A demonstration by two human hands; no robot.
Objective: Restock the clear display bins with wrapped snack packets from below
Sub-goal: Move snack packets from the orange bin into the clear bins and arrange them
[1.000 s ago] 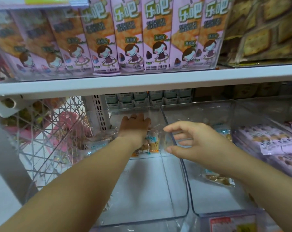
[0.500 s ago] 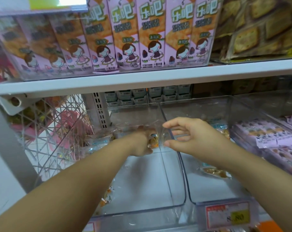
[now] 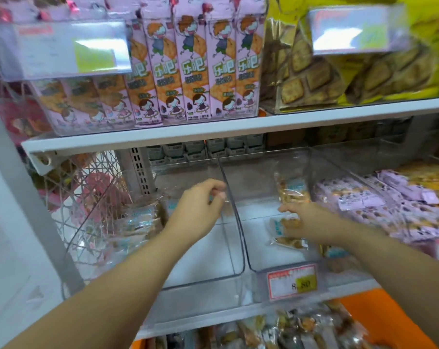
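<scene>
- Since the earlier frame your right hand (image 3: pixel 301 219) has dropped from above the divider into the middle bin (image 3: pixel 257 269). Your left hand (image 3: pixel 200 206) has drawn back from the packets at the rear of the left bin (image 3: pixel 203 279). The view has also tipped down, so the orange crate (image 3: pixel 369 313) below now shows.
- Your left fingers are curled, with the thumb against the forefinger close to the divider wall. Blur hides whether they pinch a wrapper edge, so I cannot tell.
- Your right fingers stretch out low and fairly straight over a lying snack packet (image 3: pixel 278 226), seemingly touching it and not wrapped round it.
- Another packet (image 3: pixel 291 190) leans upright at the back of the middle bin. A few more (image 3: pixel 137 220) lie at the left side of the left bin. The supply packets (image 3: pixel 288 328) sit in the crate beneath the shelf.
- Both bins look nearly bare, so most of the restocking is still to do.
- The leaning packet is a risk: if your right wrist sweeps back it could topple flat.
- Slick wrappers may slide away on the smooth bin floor if you press them without pinching.
- Keep these packets out of the purple packets (image 3: pixel 364 200) in the bin just to the right. A careless toss over that wall would mix the stock.
- Mind the price tag (image 3: pixel 292 282) on the front lip as you lift handfuls past it from below.
</scene>
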